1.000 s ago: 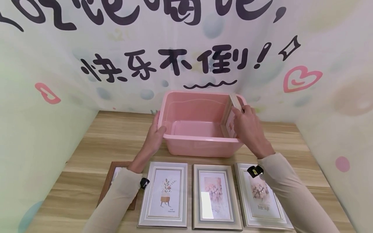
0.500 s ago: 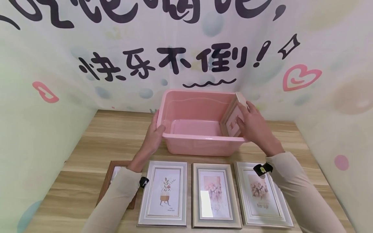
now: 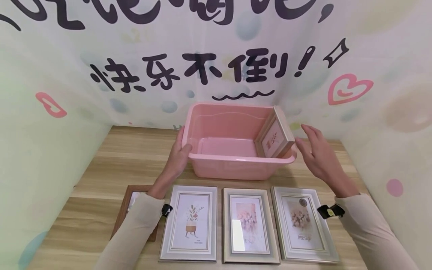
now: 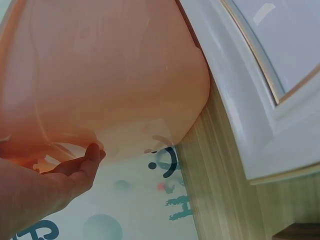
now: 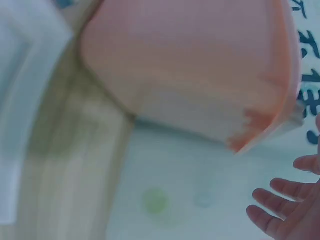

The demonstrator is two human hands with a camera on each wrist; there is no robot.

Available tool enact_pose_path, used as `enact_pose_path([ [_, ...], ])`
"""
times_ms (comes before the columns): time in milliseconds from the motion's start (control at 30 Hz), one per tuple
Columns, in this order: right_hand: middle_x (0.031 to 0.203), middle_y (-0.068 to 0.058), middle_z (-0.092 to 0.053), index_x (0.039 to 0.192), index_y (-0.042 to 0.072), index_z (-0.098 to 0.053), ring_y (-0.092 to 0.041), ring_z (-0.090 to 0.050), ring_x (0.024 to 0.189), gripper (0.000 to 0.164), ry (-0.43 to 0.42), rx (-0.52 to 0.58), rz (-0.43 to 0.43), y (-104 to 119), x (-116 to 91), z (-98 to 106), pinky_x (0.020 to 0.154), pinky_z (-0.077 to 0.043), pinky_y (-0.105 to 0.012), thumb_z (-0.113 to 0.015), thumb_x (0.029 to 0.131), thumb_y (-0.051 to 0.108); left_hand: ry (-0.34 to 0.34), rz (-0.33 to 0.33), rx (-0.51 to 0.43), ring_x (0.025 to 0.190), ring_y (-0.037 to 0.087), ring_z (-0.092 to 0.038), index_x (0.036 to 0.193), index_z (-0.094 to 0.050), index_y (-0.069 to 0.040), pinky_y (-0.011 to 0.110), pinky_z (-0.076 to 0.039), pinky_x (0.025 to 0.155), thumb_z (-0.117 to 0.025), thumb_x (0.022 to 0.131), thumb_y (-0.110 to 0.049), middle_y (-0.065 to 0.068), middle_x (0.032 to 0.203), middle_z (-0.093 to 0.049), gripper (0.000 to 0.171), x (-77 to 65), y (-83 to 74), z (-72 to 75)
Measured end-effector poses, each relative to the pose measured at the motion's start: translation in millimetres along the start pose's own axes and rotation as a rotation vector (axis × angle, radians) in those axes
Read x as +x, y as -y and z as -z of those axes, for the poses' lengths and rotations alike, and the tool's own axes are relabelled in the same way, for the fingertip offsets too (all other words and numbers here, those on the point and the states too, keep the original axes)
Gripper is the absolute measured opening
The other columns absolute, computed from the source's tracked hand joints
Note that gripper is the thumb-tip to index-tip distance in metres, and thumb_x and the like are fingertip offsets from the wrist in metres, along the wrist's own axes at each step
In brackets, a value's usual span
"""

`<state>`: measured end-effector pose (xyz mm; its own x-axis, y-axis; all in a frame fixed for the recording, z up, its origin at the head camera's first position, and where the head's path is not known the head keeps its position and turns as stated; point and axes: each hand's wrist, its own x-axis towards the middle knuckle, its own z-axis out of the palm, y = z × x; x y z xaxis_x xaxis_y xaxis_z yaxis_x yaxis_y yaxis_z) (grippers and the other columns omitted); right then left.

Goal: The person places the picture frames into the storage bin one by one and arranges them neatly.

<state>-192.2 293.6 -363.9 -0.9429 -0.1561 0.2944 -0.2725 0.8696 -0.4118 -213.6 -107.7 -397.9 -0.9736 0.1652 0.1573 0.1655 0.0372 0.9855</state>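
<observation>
A pink plastic basin stands at the back of the wooden table. My left hand grips its left rim, thumb on the inner side; the left wrist view shows the fingers at the basin's handle opening. Inside the basin, a light-coloured picture frame with a pink plant print leans upright against the right end, its top edge above the rim. My right hand is just right of that frame, apart from it and holding nothing. In the right wrist view its fingers are spread beside the basin.
In front of the basin lie a white frame, a champagne frame and a silver-white frame in a row. A brown wooden frame is partly under my left forearm. A printed cloth wall rises behind.
My right hand has let go of the picture frame and moved away to the right. The frame now leans against the basin's right end. The left hand has stayed on the rim.
</observation>
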Motion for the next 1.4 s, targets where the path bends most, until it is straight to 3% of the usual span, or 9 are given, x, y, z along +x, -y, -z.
enact_pose_path([
  [233,0.148,-0.030,-0.037,0.152,0.001,-0.033,-0.054,-0.038,0.130,0.059,0.015,-0.009,0.029,-30,-32,-11,0.098,-0.032,-0.071,-0.046,0.105,0.033,0.004,-0.002,0.004,0.134,0.034,-0.035,0.158,-0.004,-0.003,0.057,-0.032,0.112,-0.032,0.095,0.004,0.021,0.162,-0.016,0.070,-5.0,-13.2,-1.1],
  [633,0.143,-0.032,-0.044,0.146,-0.003,-0.041,-0.054,-0.043,0.126,0.060,0.220,-0.126,0.032,-73,-77,-34,0.096,-0.037,-0.069,-0.055,0.100,0.034,0.005,0.007,0.013,0.136,0.033,-0.033,0.158,-0.004,-0.003,0.054,-0.031,0.113,-0.033,0.095,0.001,0.020,0.163,-0.015,0.070,-5.1,-12.8,-1.8],
  [800,0.141,-0.032,-0.046,0.144,-0.003,-0.045,-0.055,-0.045,0.123,0.061,0.273,-0.108,0.035,-88,-91,-41,0.094,-0.038,-0.070,-0.057,0.099,0.035,0.004,0.018,0.016,0.137,0.032,-0.033,0.159,-0.004,-0.005,0.053,-0.033,0.112,-0.032,0.095,0.002,0.019,0.163,-0.014,0.070,-4.7,-10.9,-0.8],
  [1067,0.130,-0.030,-0.052,0.141,-0.003,-0.049,-0.049,-0.054,0.113,0.067,0.375,-0.072,-0.024,-97,-101,-50,0.087,-0.045,-0.065,-0.065,0.094,0.041,-0.014,0.004,0.005,0.138,0.029,-0.033,0.160,-0.005,-0.015,0.055,-0.031,0.113,-0.032,0.098,-0.001,0.009,0.165,-0.015,0.070,5.0,16.8,3.2],
  [1267,0.118,-0.025,-0.058,0.126,0.001,-0.063,-0.042,-0.056,0.105,0.060,0.372,-0.071,-0.002,-96,-102,-55,0.083,-0.048,-0.059,-0.078,0.082,0.040,-0.015,-0.012,0.016,0.140,0.027,-0.032,0.160,-0.006,-0.019,0.052,-0.031,0.114,-0.033,0.098,-0.003,0.004,0.165,-0.016,0.070,5.7,21.7,2.7],
  [1400,0.114,-0.020,-0.059,0.119,0.003,-0.067,-0.038,-0.058,0.101,0.052,0.360,-0.078,-0.002,-96,-101,-57,0.083,-0.049,-0.057,-0.081,0.080,0.035,-0.018,-0.014,0.009,0.140,0.028,-0.032,0.160,-0.006,-0.017,0.053,-0.031,0.114,-0.034,0.098,-0.003,0.004,0.165,-0.017,0.070,5.8,22.3,2.4],
])
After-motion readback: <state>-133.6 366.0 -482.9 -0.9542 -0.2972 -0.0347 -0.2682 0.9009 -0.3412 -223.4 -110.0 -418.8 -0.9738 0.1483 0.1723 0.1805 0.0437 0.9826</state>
